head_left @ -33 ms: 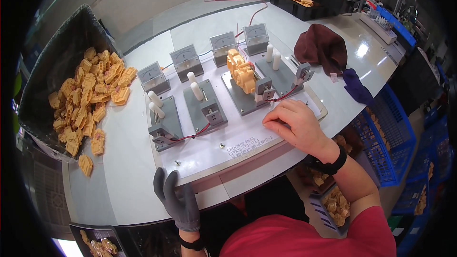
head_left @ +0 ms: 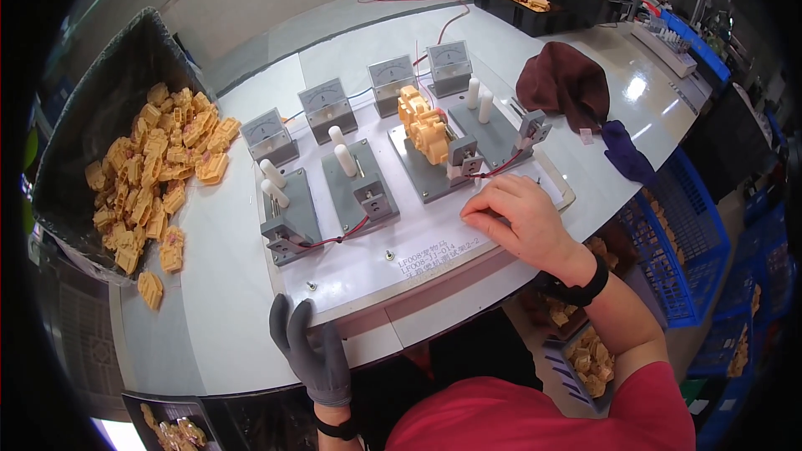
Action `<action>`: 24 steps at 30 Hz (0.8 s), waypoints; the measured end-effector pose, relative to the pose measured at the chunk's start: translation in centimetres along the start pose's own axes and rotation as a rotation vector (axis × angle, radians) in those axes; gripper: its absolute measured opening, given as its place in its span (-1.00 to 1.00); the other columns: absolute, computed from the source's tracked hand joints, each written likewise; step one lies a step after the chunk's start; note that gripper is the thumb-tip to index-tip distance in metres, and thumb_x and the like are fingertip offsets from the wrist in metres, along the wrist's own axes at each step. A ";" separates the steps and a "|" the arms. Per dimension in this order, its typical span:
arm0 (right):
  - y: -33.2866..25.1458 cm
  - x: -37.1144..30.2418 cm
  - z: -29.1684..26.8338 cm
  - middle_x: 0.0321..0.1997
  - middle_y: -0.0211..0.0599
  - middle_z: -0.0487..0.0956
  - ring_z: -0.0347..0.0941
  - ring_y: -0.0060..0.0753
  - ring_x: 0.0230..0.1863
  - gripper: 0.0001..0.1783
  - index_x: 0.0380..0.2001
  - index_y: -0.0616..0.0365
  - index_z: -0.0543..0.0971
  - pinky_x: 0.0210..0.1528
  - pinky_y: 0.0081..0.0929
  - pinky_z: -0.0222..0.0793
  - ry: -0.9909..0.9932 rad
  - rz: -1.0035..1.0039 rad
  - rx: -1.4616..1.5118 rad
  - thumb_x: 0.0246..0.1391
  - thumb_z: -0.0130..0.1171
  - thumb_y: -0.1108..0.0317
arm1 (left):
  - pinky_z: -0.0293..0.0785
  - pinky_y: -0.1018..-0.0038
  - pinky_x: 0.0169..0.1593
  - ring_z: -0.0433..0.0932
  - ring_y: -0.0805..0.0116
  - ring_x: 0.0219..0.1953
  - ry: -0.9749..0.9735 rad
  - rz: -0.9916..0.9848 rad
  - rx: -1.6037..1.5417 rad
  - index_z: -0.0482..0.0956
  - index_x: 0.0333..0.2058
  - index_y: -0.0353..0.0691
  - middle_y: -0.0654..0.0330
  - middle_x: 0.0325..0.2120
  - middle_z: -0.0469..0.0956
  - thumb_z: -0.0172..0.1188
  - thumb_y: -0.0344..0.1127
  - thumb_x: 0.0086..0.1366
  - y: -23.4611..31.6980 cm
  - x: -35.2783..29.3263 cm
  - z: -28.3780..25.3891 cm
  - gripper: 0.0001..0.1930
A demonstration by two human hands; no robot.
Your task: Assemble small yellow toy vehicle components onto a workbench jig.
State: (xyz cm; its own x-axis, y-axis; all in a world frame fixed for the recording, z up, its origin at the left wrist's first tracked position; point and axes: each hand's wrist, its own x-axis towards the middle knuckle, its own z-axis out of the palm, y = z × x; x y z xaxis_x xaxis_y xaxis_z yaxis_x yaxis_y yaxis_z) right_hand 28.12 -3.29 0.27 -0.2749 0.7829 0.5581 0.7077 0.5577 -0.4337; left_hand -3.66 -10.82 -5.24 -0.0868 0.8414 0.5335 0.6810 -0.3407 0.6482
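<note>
Resting our gloved left hand (head_left: 316,359) by the white board (head_left: 355,271), grip spread | right hand (head_left: 522,221) curled, pinching we cannot tell | yellow plastic housing (head_left: 426,128) on grey fixture (head_left: 433,187), likely for steadiness

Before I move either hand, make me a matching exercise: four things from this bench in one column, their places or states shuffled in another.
Things:
1. Left hand
2. Right hand
3. Yellow-orange part
4. Brown cloth

Places or states:
A. Standing on a grey fixture
B. Lying in folds on the table
C. Bare, fingers curled over the white board
D. Gloved in grey

Right pairs: 1-D, 2-C, 3-A, 4-B.
</note>
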 end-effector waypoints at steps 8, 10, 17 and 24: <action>0.0 0.1 -0.4 -0.37 -0.39 0.53 0.45 -0.25 -0.26 -0.92 -0.38 0.05 0.60 -0.18 -0.36 0.29 -0.052 0.018 0.039 0.07 0.24 0.32 | 0.57 0.49 -0.19 0.32 0.05 0.22 -0.002 -0.024 -0.023 0.40 0.08 -0.27 -0.08 0.26 0.13 0.13 -0.48 0.20 0.1 0.0 0.0 -0.57; -0.1 0.1 -0.5 -0.36 -0.39 0.53 0.45 -0.25 -0.25 -0.92 -0.37 0.05 0.60 -0.16 -0.36 0.29 -0.061 0.021 0.043 0.07 0.24 0.32 | 0.56 0.48 -0.18 0.31 0.05 0.22 0.001 -0.013 -0.009 0.40 0.08 -0.26 -0.08 0.26 0.13 0.13 -0.48 0.20 -0.2 0.0 0.0 -0.57; -0.1 0.1 -0.6 -0.35 -0.40 0.54 0.45 -0.26 -0.25 -0.91 -0.36 0.06 0.59 -0.16 -0.35 0.29 -0.079 0.020 0.050 0.08 0.23 0.33 | 0.54 0.44 -0.12 0.28 0.02 0.24 -0.006 -0.029 -0.026 0.40 0.09 -0.25 -0.07 0.26 0.13 0.13 -0.45 0.21 0.1 -0.1 -0.1 -0.57; -0.2 0.1 -0.5 -0.37 -0.39 0.53 0.45 -0.25 -0.27 -0.92 -0.38 0.07 0.59 -0.18 -0.35 0.29 -0.051 0.016 0.025 0.07 0.24 0.34 | 0.53 0.43 -0.11 0.28 0.01 0.24 -0.005 -0.019 -0.011 0.40 0.09 -0.25 -0.07 0.26 0.13 0.14 -0.44 0.22 0.1 -0.1 -0.1 -0.57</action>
State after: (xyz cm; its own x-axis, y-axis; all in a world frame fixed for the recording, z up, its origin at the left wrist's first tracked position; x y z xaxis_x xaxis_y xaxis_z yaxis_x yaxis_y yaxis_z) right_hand 28.26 -3.43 0.77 -0.2970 0.8043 0.5148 0.6958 0.5515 -0.4602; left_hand -3.68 -10.93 -5.19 -0.0965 0.8498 0.5183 0.6711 -0.3290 0.6644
